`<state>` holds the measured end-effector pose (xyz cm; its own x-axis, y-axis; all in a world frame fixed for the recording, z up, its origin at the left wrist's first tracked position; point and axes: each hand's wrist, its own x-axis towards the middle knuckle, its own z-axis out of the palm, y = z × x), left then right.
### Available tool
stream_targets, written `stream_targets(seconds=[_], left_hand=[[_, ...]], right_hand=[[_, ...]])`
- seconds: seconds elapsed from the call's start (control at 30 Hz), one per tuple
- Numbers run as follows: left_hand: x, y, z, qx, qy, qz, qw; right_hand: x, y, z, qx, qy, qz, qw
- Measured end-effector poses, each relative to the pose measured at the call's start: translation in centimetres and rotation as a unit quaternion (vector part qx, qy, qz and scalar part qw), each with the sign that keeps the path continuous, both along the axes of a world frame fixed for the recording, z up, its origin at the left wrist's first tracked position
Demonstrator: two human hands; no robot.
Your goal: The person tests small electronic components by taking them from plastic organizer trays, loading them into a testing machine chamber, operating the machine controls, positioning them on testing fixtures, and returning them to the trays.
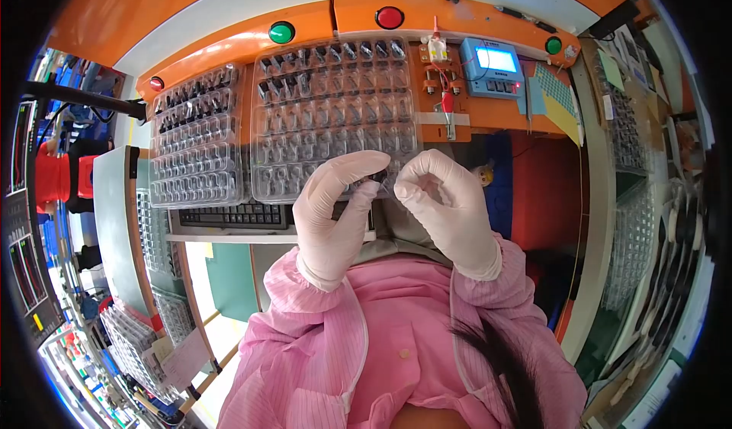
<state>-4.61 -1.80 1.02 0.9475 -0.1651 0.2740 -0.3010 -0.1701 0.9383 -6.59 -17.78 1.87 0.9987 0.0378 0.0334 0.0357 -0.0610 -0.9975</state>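
Observation:
Both hands wear pale gloves and are raised in front of the pink smock, over the near edge of a clear compartment tray. Between thumb and fingers, my left hand pinches a small dark part. Close beside it on the right, my right hand has thumb and fingertips pressed together; whatever they hold is too small to name. Black parts fill the tray's far rows, while its nearer rows look mostly transparent.
A second clear tray with black parts lies left. A keyboard sits below the trays. Right of them are a wired fixture and a blue meter with a lit screen. Red and green buttons line the orange panel.

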Motion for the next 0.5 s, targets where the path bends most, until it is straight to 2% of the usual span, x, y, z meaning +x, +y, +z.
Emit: stream_targets(seconds=[0.3, 0.5], left_hand=[[0.1, 0.0, -0.3, 0.013, -0.038, 0.012, 0.999], [-0.1, 0.1, 0.2, -0.002, -0.017, -0.009, 1.000]], right_hand=[[0.0, 0.3, 0.5, -0.019, 0.028, 0.000, 0.999], [0.1, 0.2, 1.1, -0.035, 0.037, -0.003, 0.999]])
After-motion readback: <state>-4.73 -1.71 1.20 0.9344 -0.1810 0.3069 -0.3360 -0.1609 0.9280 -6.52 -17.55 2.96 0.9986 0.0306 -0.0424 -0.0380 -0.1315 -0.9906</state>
